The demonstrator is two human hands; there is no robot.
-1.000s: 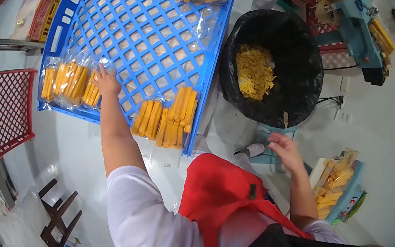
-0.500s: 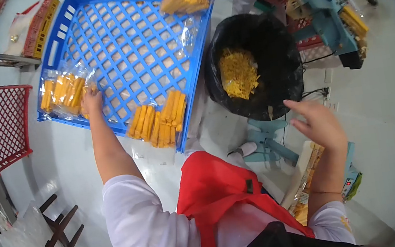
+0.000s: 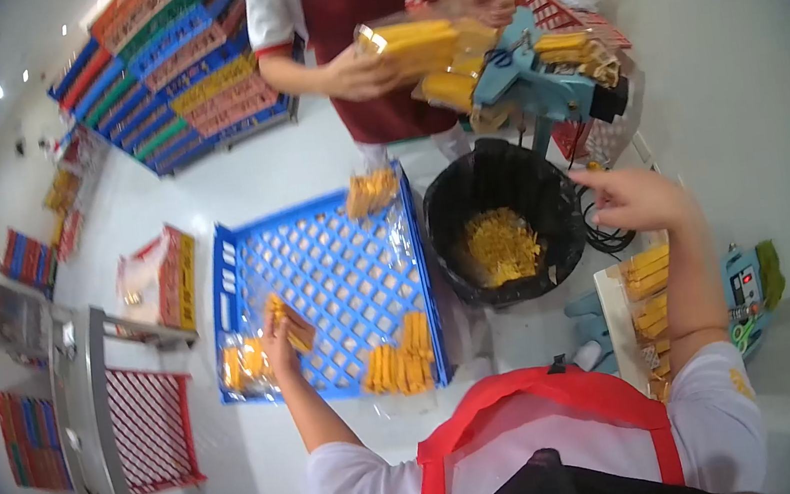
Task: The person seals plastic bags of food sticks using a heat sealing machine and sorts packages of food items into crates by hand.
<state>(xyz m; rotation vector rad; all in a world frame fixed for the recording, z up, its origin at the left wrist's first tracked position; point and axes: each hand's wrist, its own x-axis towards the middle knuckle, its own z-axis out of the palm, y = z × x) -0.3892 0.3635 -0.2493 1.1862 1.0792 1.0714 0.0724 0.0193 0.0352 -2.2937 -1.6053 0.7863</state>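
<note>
My left hand (image 3: 280,346) grips a packet of yellow sticks (image 3: 294,323), raised above the lower left part of a blue lattice crate (image 3: 314,248). Beside it in the crate lie other clear packets of yellow sticks (image 3: 245,361). More packets sit in the crate's lower right corner (image 3: 398,358) and at its upper right (image 3: 371,193). My right hand (image 3: 632,197) is raised to the right of a black-lined bin (image 3: 565,269) with yellow scraps (image 3: 503,246) inside. Its index finger is stretched out and the other fingers are partly curled; nothing shows in it.
Across from me a person in a dark red apron (image 3: 352,10) holds a large yellow packet (image 3: 417,47) beside a teal machine (image 3: 533,81). A tray of yellow packets (image 3: 649,292) and another teal device (image 3: 744,289) stand at right. Stacked coloured crates (image 3: 178,65) are at upper left.
My left hand has lifted a packet from the crate's lower left group. The view has tilted up, bringing the other person and the stacked crates into sight. My right hand stays raised.
</note>
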